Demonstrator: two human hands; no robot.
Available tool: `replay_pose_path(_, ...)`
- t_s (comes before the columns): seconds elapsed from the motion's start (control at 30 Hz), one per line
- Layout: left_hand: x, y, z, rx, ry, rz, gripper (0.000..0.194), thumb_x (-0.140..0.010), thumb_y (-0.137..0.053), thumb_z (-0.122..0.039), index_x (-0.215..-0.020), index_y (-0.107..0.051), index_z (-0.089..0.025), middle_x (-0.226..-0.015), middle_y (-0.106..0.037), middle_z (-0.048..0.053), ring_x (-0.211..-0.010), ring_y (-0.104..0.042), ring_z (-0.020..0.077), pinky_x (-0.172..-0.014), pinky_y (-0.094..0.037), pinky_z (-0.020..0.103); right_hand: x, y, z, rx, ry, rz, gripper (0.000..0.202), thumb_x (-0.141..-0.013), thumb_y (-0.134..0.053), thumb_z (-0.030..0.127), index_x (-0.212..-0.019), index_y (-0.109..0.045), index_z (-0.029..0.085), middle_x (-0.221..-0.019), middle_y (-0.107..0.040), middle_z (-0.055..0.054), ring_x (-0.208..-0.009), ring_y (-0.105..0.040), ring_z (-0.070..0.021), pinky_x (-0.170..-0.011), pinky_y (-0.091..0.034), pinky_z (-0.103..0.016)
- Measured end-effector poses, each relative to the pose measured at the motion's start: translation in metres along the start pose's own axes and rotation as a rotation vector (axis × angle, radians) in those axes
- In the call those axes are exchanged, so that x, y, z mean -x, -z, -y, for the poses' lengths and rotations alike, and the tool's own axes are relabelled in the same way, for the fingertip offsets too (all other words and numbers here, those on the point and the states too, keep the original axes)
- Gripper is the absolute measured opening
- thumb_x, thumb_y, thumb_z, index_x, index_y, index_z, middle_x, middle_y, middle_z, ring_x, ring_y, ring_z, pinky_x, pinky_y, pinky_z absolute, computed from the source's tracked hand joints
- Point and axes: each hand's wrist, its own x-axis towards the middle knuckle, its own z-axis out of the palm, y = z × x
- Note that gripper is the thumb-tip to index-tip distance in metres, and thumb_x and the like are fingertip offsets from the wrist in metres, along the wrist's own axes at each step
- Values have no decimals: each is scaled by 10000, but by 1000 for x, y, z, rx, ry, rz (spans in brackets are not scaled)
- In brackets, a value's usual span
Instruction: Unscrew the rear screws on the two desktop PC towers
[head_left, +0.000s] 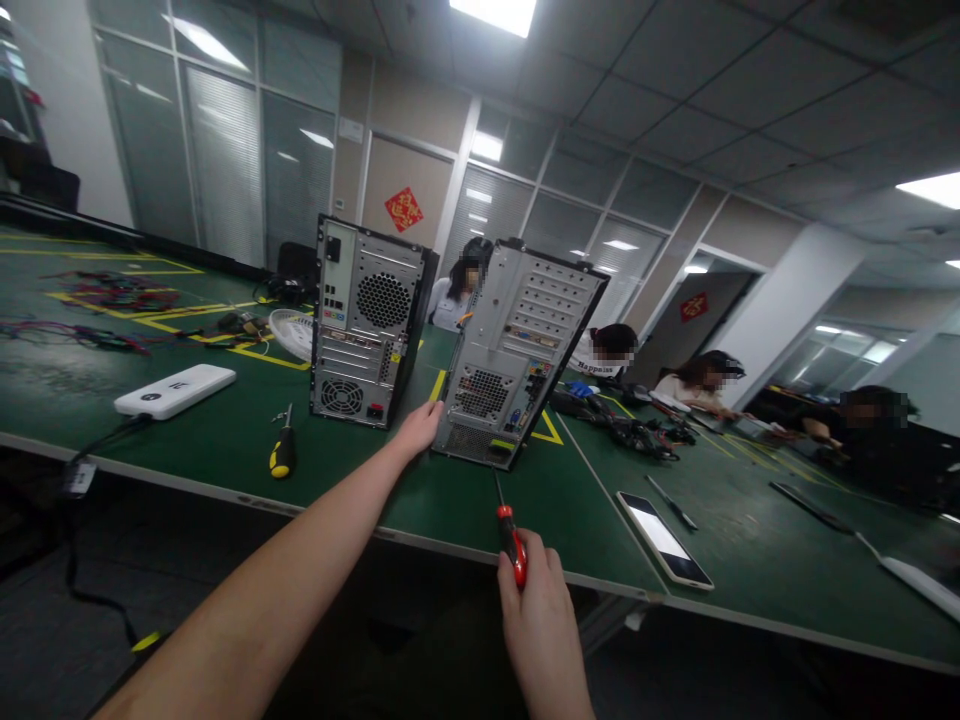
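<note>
My right hand [544, 595] is closed around the red and black handle of a screwdriver [508, 535]. Its shaft points away from me, and the tip is close to the bottom edge of a computer case [517, 350]. That case stands with its rear panel facing me. At its lower left side is my left hand [421, 428], gripping the edge, with the fingertips partly hidden by the case. To the left stands a second computer case [360, 330], also showing its back, fan grille and ports.
A yellow and black screwdriver [282, 452] lies beside small screws, near a white power bank [176, 391] with a cable. A phone [664, 540] and a thin tool [671, 502] are at right. Bundled cables [637, 425] lie behind. Several people sit across the green table [450, 515].
</note>
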Motion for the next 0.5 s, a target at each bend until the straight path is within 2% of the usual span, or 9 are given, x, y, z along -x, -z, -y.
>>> replay_pose_path(0.17, -2, -1, 0, -14, -1, 7, 513, -1027, -344, -492, -1220, -705, -182, -1327, -708, 137, -1255, -637, 302, -1055, -474, 390, -1, 0, -1, -14, 13, -2, 315, -1019, -403, 347, -1218, -601, 203, -991, -620, -82, -823, -700, -240, -700, -520, -319)
replay_pose_path(0.5, -2, -1, 1, -17, -4, -13, 483, -1021, -364, -496, -1169, -724, -211, -1300, -726, 109, -1239, -649, 311, -1032, -490, 381, -2, 0, -2, -27, 37, -21, 355, -1026, -383, 371, -1215, -616, 181, -979, -636, -101, -840, -693, -259, -733, -537, -350)
